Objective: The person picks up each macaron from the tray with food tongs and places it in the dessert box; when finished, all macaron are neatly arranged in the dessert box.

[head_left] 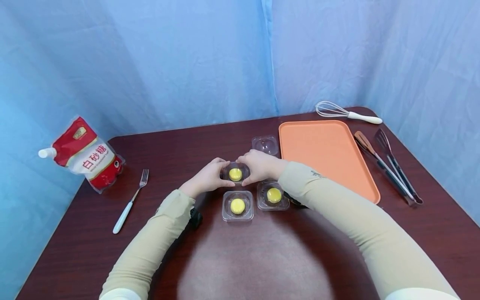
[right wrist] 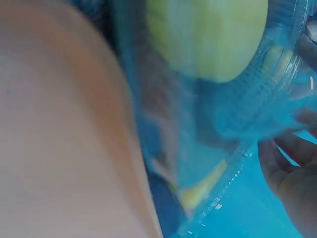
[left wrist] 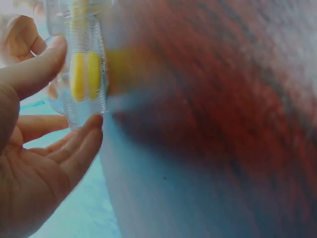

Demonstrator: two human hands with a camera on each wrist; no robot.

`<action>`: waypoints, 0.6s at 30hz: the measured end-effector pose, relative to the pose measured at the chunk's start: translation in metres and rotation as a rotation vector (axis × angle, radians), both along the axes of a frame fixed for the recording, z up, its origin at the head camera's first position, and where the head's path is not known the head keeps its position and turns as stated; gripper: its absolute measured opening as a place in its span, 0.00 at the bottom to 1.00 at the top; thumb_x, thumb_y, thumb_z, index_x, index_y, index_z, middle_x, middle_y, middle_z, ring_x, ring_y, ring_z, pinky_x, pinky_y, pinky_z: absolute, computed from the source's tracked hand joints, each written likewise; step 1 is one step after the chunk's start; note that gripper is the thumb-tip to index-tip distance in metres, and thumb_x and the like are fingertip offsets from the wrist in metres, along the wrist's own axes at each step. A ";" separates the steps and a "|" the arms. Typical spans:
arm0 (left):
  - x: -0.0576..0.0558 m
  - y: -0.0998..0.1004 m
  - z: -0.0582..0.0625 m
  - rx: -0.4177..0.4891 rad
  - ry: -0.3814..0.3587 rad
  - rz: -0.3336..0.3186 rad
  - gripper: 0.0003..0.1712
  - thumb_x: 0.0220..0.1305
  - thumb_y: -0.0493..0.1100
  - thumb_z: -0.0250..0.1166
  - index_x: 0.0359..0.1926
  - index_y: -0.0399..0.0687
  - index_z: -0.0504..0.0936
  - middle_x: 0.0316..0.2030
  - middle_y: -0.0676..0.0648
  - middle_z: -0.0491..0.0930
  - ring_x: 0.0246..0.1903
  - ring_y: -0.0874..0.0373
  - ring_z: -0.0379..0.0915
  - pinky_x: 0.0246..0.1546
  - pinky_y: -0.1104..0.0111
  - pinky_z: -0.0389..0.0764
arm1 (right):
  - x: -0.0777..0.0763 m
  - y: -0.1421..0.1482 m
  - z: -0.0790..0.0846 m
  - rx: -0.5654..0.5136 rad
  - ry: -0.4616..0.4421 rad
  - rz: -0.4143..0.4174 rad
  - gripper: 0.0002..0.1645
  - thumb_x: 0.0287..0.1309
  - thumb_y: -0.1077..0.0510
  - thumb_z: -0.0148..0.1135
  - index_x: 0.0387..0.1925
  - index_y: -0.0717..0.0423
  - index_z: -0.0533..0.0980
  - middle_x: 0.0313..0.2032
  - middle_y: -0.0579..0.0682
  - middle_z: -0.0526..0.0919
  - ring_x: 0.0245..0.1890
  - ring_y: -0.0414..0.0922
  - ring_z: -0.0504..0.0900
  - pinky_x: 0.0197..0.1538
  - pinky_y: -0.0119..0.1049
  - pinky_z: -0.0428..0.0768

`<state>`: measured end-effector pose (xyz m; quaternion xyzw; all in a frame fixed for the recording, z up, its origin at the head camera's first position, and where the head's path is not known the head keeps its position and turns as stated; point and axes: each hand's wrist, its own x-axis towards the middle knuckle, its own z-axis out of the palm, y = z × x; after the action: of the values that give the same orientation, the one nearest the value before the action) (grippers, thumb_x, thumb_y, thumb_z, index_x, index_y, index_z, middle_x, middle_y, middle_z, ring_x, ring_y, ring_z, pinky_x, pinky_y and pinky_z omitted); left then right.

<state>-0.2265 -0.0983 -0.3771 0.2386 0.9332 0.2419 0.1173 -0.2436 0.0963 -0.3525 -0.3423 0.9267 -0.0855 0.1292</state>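
Both hands hold one transparent plastic box [head_left: 243, 171] with a yellow macaron [head_left: 235, 174] inside, over the table's middle. At its left side, the left hand [head_left: 210, 177] grips it between thumb and fingers. The right hand [head_left: 260, 166] pinches its right side. From the left wrist view, the macaron [left wrist: 85, 77] shows edge-on as two yellow shells inside the box. Nearer the person, a second box [head_left: 237, 217] holds another yellow macaron [head_left: 237, 206]. Beside it to the right, below the right wrist, a third box [head_left: 273, 207] has a yellow macaron [head_left: 274, 195] too.
Behind the right hand lies a transparent domed plastic piece [head_left: 265, 145]. An orange tray [head_left: 326, 154], a whisk [head_left: 348, 113] and tongs [head_left: 393, 177] are on the right. At left lie a fork [head_left: 129, 204] and a red-and-white sugar pouch [head_left: 90, 154].
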 end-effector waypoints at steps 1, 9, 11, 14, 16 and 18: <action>0.000 0.000 0.000 -0.003 -0.003 0.000 0.44 0.54 0.48 0.71 0.66 0.31 0.64 0.57 0.36 0.68 0.46 0.50 0.71 0.46 0.62 0.77 | 0.000 0.000 0.000 0.001 -0.008 -0.005 0.44 0.46 0.43 0.72 0.62 0.57 0.69 0.58 0.56 0.76 0.60 0.53 0.71 0.63 0.47 0.71; 0.000 0.000 -0.001 0.010 -0.005 -0.006 0.43 0.55 0.47 0.71 0.66 0.33 0.64 0.51 0.38 0.68 0.43 0.52 0.70 0.41 0.64 0.75 | 0.001 -0.001 0.001 0.028 -0.002 -0.007 0.45 0.47 0.42 0.72 0.64 0.58 0.68 0.59 0.56 0.75 0.61 0.54 0.70 0.64 0.47 0.69; -0.001 0.000 -0.002 0.025 -0.009 -0.009 0.42 0.55 0.47 0.71 0.67 0.36 0.64 0.49 0.39 0.68 0.42 0.52 0.70 0.40 0.65 0.75 | 0.001 -0.002 0.001 0.033 -0.004 -0.006 0.45 0.47 0.43 0.72 0.64 0.58 0.67 0.60 0.56 0.75 0.62 0.54 0.69 0.65 0.47 0.68; -0.001 -0.001 -0.003 0.040 -0.020 -0.009 0.42 0.55 0.46 0.71 0.67 0.38 0.64 0.46 0.40 0.67 0.43 0.52 0.71 0.41 0.65 0.75 | 0.001 -0.002 0.002 0.039 -0.020 -0.007 0.46 0.48 0.43 0.71 0.65 0.58 0.66 0.60 0.56 0.74 0.63 0.54 0.69 0.65 0.47 0.67; 0.000 -0.001 -0.003 0.046 -0.026 -0.007 0.42 0.55 0.46 0.71 0.67 0.39 0.64 0.46 0.41 0.67 0.44 0.51 0.72 0.41 0.64 0.75 | 0.001 -0.001 0.002 0.044 -0.028 -0.009 0.47 0.48 0.43 0.71 0.66 0.57 0.66 0.60 0.56 0.74 0.63 0.54 0.68 0.65 0.47 0.67; 0.000 -0.001 -0.002 0.049 -0.029 -0.005 0.42 0.55 0.46 0.71 0.67 0.38 0.65 0.46 0.40 0.67 0.46 0.51 0.73 0.41 0.64 0.75 | 0.001 -0.001 0.002 0.048 -0.033 -0.011 0.47 0.48 0.42 0.71 0.66 0.57 0.65 0.60 0.55 0.74 0.63 0.54 0.68 0.65 0.47 0.68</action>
<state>-0.2262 -0.0990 -0.3794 0.2402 0.9246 0.2678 0.1255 -0.2422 0.0952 -0.3507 -0.3326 0.9281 -0.0697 0.1523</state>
